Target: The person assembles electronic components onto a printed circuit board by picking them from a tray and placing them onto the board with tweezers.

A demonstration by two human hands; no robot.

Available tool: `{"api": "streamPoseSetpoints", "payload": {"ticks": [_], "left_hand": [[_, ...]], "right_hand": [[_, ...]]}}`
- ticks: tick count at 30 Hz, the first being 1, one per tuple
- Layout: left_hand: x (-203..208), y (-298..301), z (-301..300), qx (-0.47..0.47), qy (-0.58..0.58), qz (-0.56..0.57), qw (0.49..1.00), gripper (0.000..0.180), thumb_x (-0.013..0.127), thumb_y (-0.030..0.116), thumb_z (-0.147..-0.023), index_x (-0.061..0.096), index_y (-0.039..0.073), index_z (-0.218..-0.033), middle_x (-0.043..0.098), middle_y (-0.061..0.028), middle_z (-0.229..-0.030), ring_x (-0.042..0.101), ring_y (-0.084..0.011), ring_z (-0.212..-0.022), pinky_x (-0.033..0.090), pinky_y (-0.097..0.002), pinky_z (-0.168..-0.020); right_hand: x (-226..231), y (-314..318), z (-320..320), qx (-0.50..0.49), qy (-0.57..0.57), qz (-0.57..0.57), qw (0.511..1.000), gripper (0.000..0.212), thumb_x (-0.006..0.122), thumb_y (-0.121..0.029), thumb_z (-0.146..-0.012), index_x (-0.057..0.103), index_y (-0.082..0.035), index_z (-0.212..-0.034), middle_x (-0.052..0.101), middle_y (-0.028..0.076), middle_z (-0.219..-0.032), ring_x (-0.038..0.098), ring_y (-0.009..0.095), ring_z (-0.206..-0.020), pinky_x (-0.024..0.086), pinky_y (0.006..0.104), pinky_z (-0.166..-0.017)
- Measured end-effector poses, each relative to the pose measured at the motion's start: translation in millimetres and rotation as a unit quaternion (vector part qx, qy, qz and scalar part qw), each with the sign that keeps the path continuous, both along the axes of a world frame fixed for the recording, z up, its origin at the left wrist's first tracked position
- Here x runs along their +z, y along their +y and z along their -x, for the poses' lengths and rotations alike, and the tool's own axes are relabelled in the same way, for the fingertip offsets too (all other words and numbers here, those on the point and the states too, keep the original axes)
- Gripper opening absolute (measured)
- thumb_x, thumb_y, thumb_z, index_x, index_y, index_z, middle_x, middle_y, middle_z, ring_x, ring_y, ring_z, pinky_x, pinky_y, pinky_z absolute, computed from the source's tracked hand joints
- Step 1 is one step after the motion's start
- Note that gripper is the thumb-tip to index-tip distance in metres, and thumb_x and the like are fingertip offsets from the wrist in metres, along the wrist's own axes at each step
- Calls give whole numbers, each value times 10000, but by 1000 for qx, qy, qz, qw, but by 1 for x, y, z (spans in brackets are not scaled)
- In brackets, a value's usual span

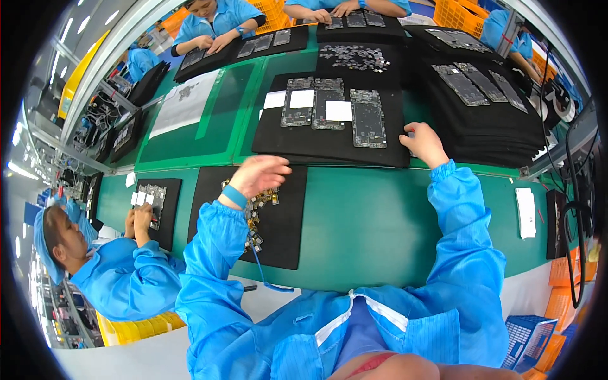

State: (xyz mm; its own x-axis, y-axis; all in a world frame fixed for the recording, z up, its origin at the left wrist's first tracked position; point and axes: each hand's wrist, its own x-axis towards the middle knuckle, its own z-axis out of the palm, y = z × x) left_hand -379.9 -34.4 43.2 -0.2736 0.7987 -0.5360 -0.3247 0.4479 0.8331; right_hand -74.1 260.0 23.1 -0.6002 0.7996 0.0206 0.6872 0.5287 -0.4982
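A black foam pad [329, 142] lies across the bench in front of me. Three dark circuit-board panels [368, 120] rest on it, with white paper labels [339, 111] on and beside them. My right hand [425, 144] is at the pad's right edge, its fingers curled round that edge. Over the pad's near left corner is my left hand [261, 175], fingers stretched out and holding nothing. A blue wrist strap with a cord circles my left wrist. Under my left forearm, a second black pad [285, 221] carries a heap of small gold and silver parts [252, 221].
Stacked black pads with boards [487, 126] stand at the right. Small dark pieces [354, 57] lie on a pad farther back. A white sheet [183, 104] lies at the back left, white papers [525, 212] at the right. Co-workers handle boards at the left and far side.
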Motion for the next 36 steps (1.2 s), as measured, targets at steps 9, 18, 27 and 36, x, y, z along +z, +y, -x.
{"api": "streamPoseSetpoints", "payload": {"ticks": [9,18,27,36], "left_hand": [[-28,28,41,167,395,-3,903,719,802,255,-763,486,-119,-1289,548,-237,-1294,569,-292,-1137,442,-370,-970],[59,-42,-50,198,202,-194,939,500,646,23,-871,444,-15,-1326,545,-88,-1245,591,-160,-1046,503,-296,-851],[30,-187,-217,100,35,-110,988,724,534,-200,-791,313,22,-1444,548,-125,-1307,514,-185,-1223,413,-289,-1004],[-60,-141,-238,102,387,-55,915,328,703,41,-824,629,49,-1143,614,-94,-1068,609,-176,-878,495,-267,-722]], "right_hand": [[-42,11,5,11,259,66,964,461,814,-223,-722,571,23,-1027,626,119,-916,609,214,-850,492,336,-755],[19,-61,-65,17,364,201,909,428,715,-59,-836,481,-20,-1192,603,76,-1069,584,112,-893,488,239,-758],[11,-169,-256,-20,266,308,913,414,681,57,-796,497,-16,-1159,598,4,-1019,353,-10,-607,302,146,-549],[-61,-145,-266,-79,104,4,991,403,747,-47,-792,607,-27,-1169,612,20,-1044,386,56,-689,343,190,-596]]}}
